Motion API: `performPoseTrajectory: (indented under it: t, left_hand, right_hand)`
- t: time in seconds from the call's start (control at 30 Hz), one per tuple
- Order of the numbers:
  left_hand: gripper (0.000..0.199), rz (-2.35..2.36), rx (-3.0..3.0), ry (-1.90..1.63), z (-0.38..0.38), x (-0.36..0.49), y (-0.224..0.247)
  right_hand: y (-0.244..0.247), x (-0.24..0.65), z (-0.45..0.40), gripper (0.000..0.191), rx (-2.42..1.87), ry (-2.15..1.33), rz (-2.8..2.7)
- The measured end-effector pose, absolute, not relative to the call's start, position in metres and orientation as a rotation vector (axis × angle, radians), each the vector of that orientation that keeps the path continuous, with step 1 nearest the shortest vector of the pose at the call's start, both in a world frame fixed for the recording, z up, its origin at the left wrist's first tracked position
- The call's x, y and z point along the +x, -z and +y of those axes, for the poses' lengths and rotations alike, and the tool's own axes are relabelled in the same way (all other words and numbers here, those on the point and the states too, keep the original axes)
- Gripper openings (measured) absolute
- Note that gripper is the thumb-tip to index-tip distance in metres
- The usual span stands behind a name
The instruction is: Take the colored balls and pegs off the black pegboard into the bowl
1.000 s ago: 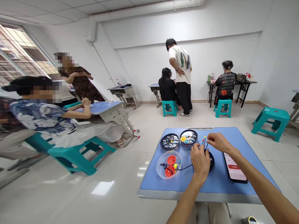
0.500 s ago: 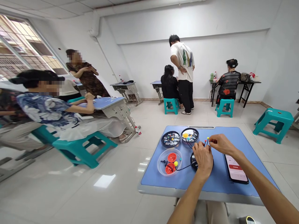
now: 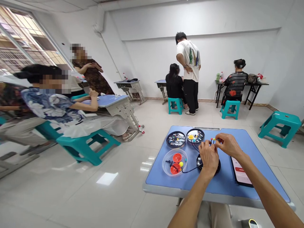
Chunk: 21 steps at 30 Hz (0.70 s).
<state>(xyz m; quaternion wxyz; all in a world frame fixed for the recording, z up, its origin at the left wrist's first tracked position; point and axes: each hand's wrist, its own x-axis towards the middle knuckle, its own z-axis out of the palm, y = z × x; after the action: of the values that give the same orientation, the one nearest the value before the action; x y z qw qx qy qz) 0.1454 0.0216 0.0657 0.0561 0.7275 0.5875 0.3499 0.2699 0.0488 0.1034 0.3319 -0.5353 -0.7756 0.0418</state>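
On the blue desk (image 3: pixel 258 148) my left hand (image 3: pixel 209 156) rests over a black round base (image 3: pixel 216 166) and grips the thin black stems rising from it. My right hand (image 3: pixel 227 144) pinches a small piece at the stem tips, where tiny red and yellow balls (image 3: pixel 213 139) show. A black wire with a yellow ball (image 3: pixel 181 164) trails left from the base into a clear round dish (image 3: pixel 166 160) holding two orange half-shells (image 3: pixel 177 157). Two black round trays (image 3: pixel 175 139) with small coloured parts sit at the desk's far edge.
A phone (image 3: pixel 239 171) with a lit screen lies right of my hands. Teal stools (image 3: pixel 280 125) stand on the tiled floor. Seated people work at a desk (image 3: pixel 106 100) to the left; others stand and sit by desks along the back wall.
The view has shifted slightly right and down. My hands have stayed together on the stems above the black base, the right one edging a little closer to the left.
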Motion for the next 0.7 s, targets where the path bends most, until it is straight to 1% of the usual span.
performPoseTrajectory:
  t: [0.13, 0.17, 0.3, 0.4, 0.5, 0.7]
  left_hand:
    - [0.018, 1.628, 2.174, -1.09, 0.024, 0.14, -0.064]
    - [0.023, 1.588, 2.163, -1.091, 0.024, 0.138, -0.063]
    - [0.058, 1.393, 2.117, -1.158, 0.021, 0.125, -0.055]
    - [0.071, 1.262, 2.02, -1.282, 0.015, 0.118, -0.042]
    - [0.067, 1.288, 1.853, -1.377, 0.01, 0.115, -0.028]
    - [0.039, 1.249, 1.947, -1.541, 0.006, 0.116, -0.024]
  right_hand:
    - [-0.106, 0.272, 0.05, 0.011, -1.447, -0.172, -2.032]
    - [-0.106, 0.273, 0.05, 0.011, -1.455, -0.18, -2.03]
    - [-0.107, 0.275, 0.048, 0.012, -1.456, -0.211, -1.997]
    - [-0.106, 0.276, 0.047, 0.012, -1.463, -0.212, -1.974]
    - [-0.106, 0.275, 0.046, 0.013, -1.478, -0.21, -1.974]
    - [-0.108, 0.276, 0.044, 0.017, -1.506, -0.182, -2.02]
